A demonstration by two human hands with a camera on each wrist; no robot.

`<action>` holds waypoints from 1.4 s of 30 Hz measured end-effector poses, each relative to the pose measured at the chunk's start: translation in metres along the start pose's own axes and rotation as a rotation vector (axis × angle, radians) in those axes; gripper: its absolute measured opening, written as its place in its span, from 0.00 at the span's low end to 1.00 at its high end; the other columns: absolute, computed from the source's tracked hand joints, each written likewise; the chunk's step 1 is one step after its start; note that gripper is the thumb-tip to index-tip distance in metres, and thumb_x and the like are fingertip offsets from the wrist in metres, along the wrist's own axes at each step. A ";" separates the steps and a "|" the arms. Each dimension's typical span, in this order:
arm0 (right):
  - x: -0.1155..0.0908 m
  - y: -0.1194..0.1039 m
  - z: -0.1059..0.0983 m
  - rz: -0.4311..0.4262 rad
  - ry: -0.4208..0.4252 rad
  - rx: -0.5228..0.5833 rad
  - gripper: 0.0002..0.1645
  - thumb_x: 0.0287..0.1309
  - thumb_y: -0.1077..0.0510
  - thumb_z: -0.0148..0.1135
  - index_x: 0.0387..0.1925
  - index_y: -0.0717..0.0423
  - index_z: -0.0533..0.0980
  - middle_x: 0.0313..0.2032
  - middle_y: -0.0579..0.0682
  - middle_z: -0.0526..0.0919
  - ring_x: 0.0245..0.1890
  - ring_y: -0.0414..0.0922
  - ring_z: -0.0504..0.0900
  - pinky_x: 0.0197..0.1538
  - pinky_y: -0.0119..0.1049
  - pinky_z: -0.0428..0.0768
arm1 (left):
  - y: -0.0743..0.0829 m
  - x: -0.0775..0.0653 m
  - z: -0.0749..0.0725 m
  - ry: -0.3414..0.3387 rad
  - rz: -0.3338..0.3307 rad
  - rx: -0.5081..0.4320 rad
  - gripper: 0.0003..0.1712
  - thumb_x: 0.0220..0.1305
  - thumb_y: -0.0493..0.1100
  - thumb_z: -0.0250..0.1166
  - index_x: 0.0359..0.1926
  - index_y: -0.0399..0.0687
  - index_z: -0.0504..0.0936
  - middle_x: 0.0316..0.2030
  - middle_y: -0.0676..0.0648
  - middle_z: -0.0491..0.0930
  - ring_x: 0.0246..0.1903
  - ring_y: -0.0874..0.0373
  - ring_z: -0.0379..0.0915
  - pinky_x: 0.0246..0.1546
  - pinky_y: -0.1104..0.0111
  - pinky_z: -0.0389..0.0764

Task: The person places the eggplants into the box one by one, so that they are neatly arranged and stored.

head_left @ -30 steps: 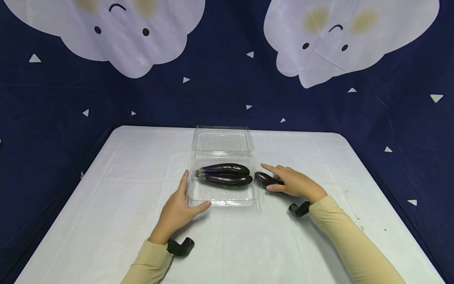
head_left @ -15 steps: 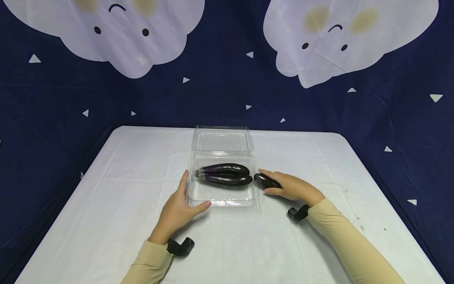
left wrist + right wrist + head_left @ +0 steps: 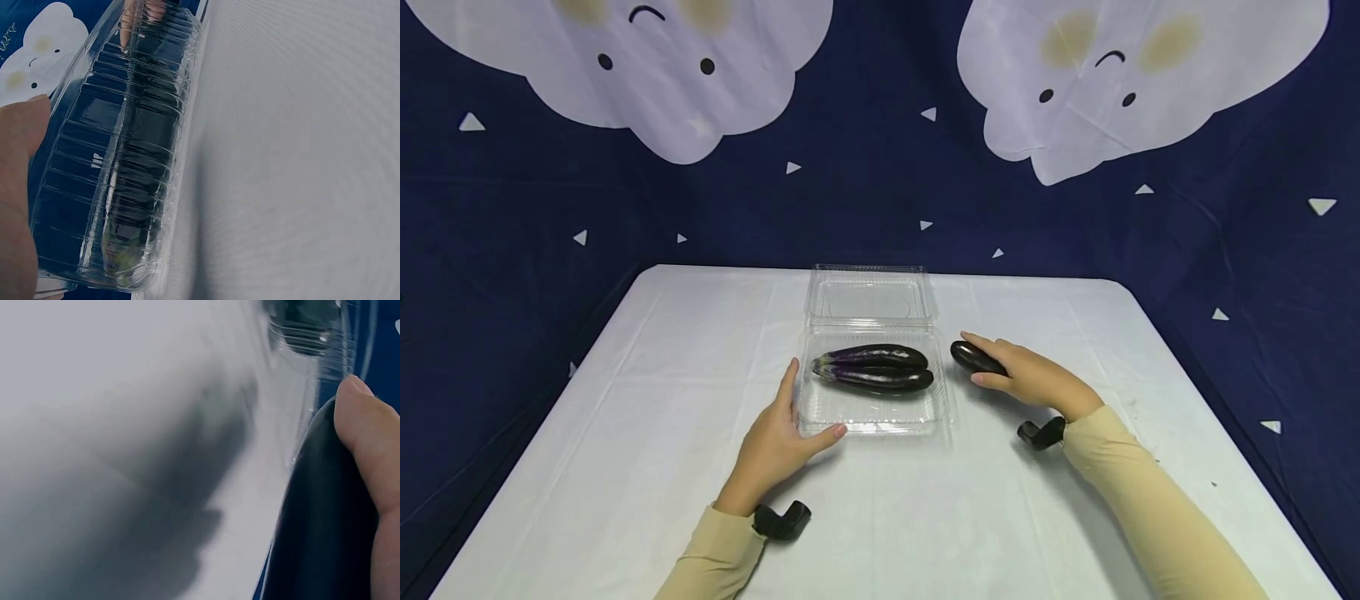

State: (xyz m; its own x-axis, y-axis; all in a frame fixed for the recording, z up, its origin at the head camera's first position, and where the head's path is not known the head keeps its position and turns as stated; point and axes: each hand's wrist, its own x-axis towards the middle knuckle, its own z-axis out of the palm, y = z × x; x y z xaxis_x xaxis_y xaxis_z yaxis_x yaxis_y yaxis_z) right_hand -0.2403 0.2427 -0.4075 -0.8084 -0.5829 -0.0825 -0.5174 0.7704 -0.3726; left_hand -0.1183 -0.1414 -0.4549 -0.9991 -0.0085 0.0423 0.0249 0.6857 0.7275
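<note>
A clear plastic clamshell container (image 3: 868,417) lies on the table, its lid (image 3: 871,300) folded back behind it. Two dark purple eggplants lie side by side in its base: a rear eggplant (image 3: 872,357) and a front eggplant (image 3: 880,380), green ends to the left. My left hand (image 3: 771,454) touches the front left corner, thumb along the front and fingers straight up the left side. Just right of the container, my right hand (image 3: 1037,379) grips a third eggplant (image 3: 972,357) above the table. The palm hides its rear part.
A white cloth covers the table (image 3: 865,517). Behind hangs a dark blue curtain (image 3: 865,200) with cloud faces and small triangles. Black wrist devices, one at the left wrist (image 3: 782,522) and one at the right wrist (image 3: 1041,433), stick out from the sleeves.
My right hand has closed on the third eggplant and raised it, moving it slightly back and right, off the container's right edge. The left hand and container stay still.
</note>
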 end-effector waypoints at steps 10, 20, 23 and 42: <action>0.011 -0.016 -0.023 -0.044 0.033 0.013 0.43 0.67 0.38 0.57 0.77 0.37 0.53 0.48 0.52 0.78 0.44 0.46 0.76 0.52 0.46 0.72 | 0.000 -0.001 0.000 -0.001 -0.002 0.003 0.73 0.45 0.76 0.71 0.80 0.58 0.39 0.62 0.29 0.73 0.55 0.41 0.78 0.46 0.49 0.79; 0.035 -0.050 -0.034 -0.097 0.001 -0.040 0.42 0.68 0.36 0.54 0.78 0.31 0.50 0.45 0.48 0.77 0.39 0.44 0.75 0.46 0.41 0.72 | -0.001 0.001 0.001 -0.001 -0.007 0.004 0.73 0.44 0.77 0.70 0.80 0.59 0.39 0.62 0.29 0.73 0.54 0.42 0.78 0.46 0.49 0.79; 0.043 -0.060 -0.033 -0.131 -0.003 -0.056 0.42 0.69 0.36 0.54 0.78 0.30 0.49 0.43 0.48 0.77 0.38 0.44 0.74 0.45 0.41 0.72 | -0.001 0.001 0.001 0.002 -0.006 0.005 0.73 0.44 0.78 0.70 0.80 0.58 0.39 0.64 0.29 0.72 0.57 0.40 0.77 0.48 0.48 0.79; 0.077 -0.117 -0.015 -0.236 -0.053 -0.160 0.42 0.68 0.31 0.48 0.78 0.26 0.45 0.59 0.55 0.77 0.57 0.52 0.78 0.60 0.51 0.76 | 0.000 0.002 0.002 0.002 0.002 -0.003 0.73 0.44 0.77 0.70 0.80 0.57 0.39 0.67 0.29 0.68 0.60 0.37 0.74 0.53 0.45 0.77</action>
State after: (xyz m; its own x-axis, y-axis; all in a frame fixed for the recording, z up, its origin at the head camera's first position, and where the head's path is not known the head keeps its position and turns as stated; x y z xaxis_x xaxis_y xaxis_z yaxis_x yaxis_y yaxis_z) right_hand -0.2462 0.1113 -0.3565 -0.6464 -0.7606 -0.0607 -0.7309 0.6401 -0.2370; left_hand -0.1201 -0.1403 -0.4563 -0.9989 -0.0085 0.0451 0.0271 0.6836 0.7294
